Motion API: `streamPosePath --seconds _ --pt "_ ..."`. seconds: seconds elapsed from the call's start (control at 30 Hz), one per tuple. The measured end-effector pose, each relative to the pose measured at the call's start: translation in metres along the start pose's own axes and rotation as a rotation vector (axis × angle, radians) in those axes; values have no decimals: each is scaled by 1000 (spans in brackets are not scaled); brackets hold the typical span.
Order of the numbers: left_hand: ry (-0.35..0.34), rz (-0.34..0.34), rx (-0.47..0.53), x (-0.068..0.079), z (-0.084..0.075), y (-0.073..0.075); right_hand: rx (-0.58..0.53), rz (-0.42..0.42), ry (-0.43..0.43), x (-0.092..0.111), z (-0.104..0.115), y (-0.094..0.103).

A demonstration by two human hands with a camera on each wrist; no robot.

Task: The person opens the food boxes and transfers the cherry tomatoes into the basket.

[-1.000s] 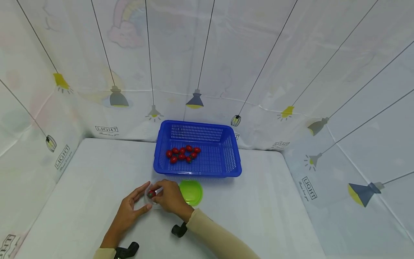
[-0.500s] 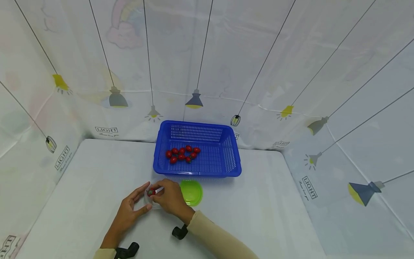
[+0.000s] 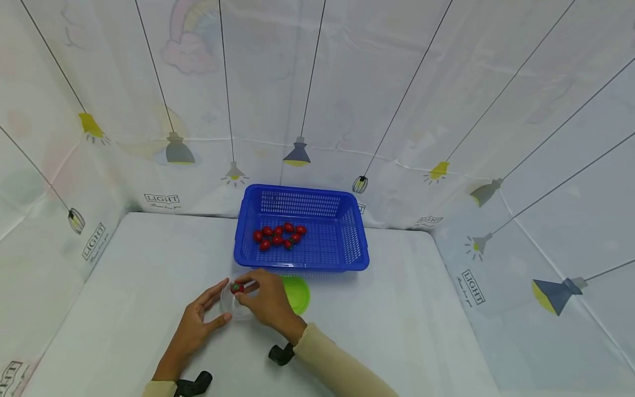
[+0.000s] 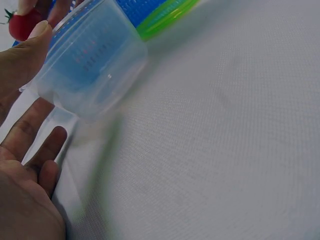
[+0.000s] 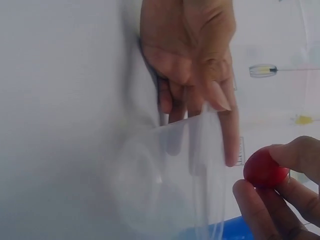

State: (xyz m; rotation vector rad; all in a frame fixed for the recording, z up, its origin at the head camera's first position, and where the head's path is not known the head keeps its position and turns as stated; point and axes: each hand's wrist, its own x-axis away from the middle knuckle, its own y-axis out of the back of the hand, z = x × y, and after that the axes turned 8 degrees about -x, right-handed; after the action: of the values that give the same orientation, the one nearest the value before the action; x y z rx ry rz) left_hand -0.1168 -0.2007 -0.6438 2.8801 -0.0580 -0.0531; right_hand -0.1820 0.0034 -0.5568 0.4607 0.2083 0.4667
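A clear plastic container stands on the white table, its rim up. My left hand holds it from the left, with the thumb at the near side and the fingers round the far side. Above the rim, my right hand pinches a red cherry tomato between thumb and fingertips. In the left wrist view the tomato shows its green stem end. Beside the right hand lies a bright green lid, partly hidden by that hand.
A blue slotted basket sits at the back of the table with several cherry tomatoes in its left half. Printed cloth walls rise behind and at both sides. Each wrist carries a black camera mount.
My right hand has raised the tomato from inside the container to above its rim, shifting slightly right and covering more of the green lid. My left hand stays in place.
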Motion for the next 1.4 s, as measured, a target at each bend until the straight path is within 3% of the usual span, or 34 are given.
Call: streamPosePath --seconds 0.73,1.13,1.4 --pt "1 -5 -10 1 2 3 -16 -61 126 -3 29 32" --pt "28 6 -2 0 3 1 -76 -98 72 -21 31 62" --pt "5 -10 6 0 2 0 -70 -154 69 -36 31 89"
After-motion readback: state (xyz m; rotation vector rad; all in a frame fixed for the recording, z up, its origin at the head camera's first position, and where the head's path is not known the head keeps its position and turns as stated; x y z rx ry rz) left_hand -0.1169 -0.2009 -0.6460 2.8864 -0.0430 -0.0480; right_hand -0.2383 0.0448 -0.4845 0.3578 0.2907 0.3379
